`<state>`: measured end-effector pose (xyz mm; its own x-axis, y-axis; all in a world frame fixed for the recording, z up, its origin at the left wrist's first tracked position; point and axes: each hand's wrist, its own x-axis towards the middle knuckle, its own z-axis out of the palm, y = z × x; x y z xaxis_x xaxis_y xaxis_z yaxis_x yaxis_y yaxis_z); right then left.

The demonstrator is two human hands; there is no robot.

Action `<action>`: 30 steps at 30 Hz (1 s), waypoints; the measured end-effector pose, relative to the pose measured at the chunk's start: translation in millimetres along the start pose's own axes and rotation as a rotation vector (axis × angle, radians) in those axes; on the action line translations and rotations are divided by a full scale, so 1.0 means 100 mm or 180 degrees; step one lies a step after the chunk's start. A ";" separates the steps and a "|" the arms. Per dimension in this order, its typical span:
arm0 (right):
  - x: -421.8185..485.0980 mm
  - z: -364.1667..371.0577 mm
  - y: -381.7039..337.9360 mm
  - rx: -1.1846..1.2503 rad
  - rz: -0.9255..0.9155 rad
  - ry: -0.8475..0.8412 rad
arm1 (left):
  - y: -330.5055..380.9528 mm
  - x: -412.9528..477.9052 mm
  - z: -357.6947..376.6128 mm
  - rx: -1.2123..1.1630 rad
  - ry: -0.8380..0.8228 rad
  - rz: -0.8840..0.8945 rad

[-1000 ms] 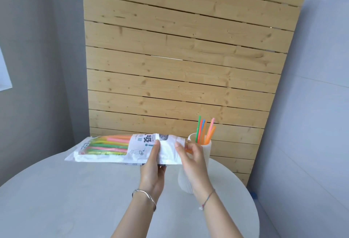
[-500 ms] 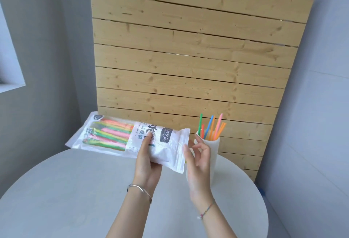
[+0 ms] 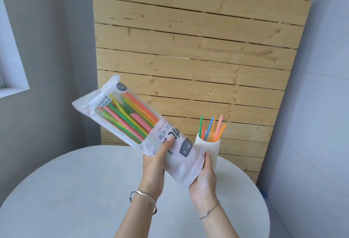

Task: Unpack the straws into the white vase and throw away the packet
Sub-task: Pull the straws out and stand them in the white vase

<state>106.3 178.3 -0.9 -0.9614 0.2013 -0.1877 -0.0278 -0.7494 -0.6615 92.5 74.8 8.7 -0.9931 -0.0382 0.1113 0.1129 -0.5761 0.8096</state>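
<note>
A long white straw packet (image 3: pixel 181 154) with a clear window is held tilted above the table, its far end raised up and left. Several coloured straws (image 3: pixel 130 116) lie bunched in that raised end. My left hand (image 3: pixel 154 169) grips the packet's lower part, thumb on the printed front. My right hand (image 3: pixel 204 177) cups the packet's lower open end from beneath. The ribbed white vase (image 3: pixel 212 150) stands on the table just behind my right hand, with several loose straws (image 3: pixel 212 130) sticking out of it.
The round grey-white table (image 3: pixel 75 190) fills the foreground, its right edge curving off near the wall. A wooden slat panel (image 3: pixel 198 58) leans upright behind the table. A window ledge (image 3: pixel 13 90) sits at the far left.
The packet has swung from lying level to tilting steeply, far end up. My right hand left the vase rim and moved under the packet's lower end. The view rose slightly.
</note>
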 end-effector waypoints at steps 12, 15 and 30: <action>0.15 0.02 -0.17 -0.2414 -0.2073 -0.0398 | -0.01 0.09 -0.11 -0.1221 0.0244 -0.0853; 0.18 0.06 -0.29 -0.2647 -0.2324 -0.0484 | 0.02 0.11 -0.12 -0.1455 0.0376 -0.0816; 0.19 0.21 -0.39 -0.2228 -0.1628 -0.0296 | -0.03 0.11 -0.05 -0.1937 0.0584 -0.0994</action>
<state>83.3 198.0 36.7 -0.8962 0.3321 0.2941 -0.3169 -0.0151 -0.9484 81.1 72.4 4.3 -0.9716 0.0969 -0.2159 -0.1634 -0.9346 0.3160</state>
